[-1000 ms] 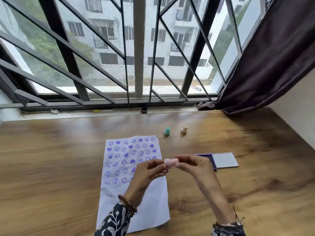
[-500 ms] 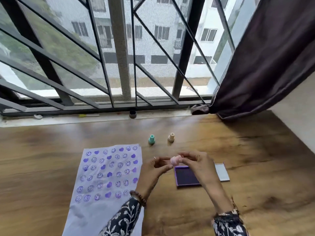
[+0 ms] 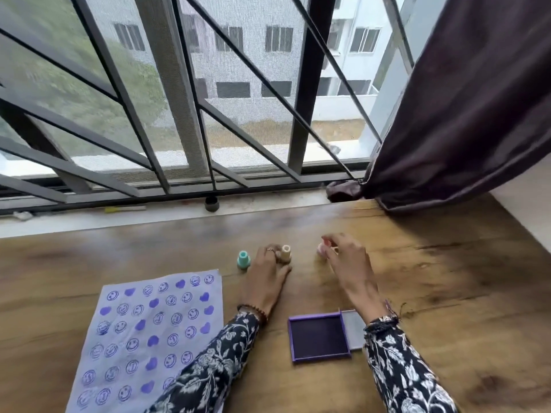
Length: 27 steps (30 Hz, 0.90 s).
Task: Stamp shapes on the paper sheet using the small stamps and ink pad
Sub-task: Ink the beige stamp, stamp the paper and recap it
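Stamps look like light, rigid plastic pegs; best pinched at the narrow neck. Left hand (image 3: 264,281) reaches the beige stamp (image 3: 284,253), fingers curled against it, grasp not clearly closed. Right hand (image 3: 347,263) pinches the pink stamp (image 3: 321,249) at the table (image 3: 447,278); blur hides detail. Teal stamp (image 3: 243,259) stands free. Ink pad (image 3: 319,338) lies open near the paper sheet (image 3: 143,338).

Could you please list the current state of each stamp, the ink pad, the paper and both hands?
Teal stamp: upright, untouched.
Beige stamp: upright, left hand at it.
Pink stamp: in right hand fingertips, at the table.
Ink pad: open, lid slid right.
Paper sheet: flat, mostly stamped with faces and hearts.
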{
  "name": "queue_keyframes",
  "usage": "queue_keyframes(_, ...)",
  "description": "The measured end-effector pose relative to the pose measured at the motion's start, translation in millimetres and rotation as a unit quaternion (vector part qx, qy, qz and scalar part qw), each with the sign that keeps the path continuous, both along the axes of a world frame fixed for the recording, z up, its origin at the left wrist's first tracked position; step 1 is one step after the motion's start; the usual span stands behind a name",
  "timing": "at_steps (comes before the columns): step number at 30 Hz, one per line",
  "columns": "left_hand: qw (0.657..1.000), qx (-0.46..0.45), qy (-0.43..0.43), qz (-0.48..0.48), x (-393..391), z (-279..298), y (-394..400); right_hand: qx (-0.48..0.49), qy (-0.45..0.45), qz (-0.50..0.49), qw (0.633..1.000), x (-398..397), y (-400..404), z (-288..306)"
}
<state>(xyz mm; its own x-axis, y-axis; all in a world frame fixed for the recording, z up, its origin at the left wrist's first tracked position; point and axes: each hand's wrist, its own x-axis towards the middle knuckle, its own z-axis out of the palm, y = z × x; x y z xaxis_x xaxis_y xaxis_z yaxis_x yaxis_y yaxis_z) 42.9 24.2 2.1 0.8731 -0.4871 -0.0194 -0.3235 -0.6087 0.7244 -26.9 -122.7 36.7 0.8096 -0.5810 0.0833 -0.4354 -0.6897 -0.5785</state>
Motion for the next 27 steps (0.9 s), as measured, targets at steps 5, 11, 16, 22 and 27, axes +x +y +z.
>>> queue_keyframes(5,0.999,-0.04,0.018,-0.004,0.4,3.4,0.7,-0.006,0.017,-0.001,1.0,1.0,0.1,-6.0)
queue_keyframes(11,0.995,-0.085,0.038,-0.036,-21.4,21.7,22.5,0.057,-0.123,0.069,0.988,-23.8,44.6,22.7)
queue_keyframes(16,0.985,-0.153,0.06,-0.052,-54.0,45.3,47.8,0.241,-0.104,0.123,0.957,-55.8,80.3,34.3)
queue_keyframes(22,0.956,-0.245,0.155,-0.042,-82.4,72.3,79.0,0.416,-0.192,0.051,0.887,-93.8,94.8,46.0)
queue_keyframes(27,0.947,-0.272,0.164,-0.049,-94.4,78.2,83.4,0.496,-0.216,0.004,0.841,-103.9,104.7,40.8)
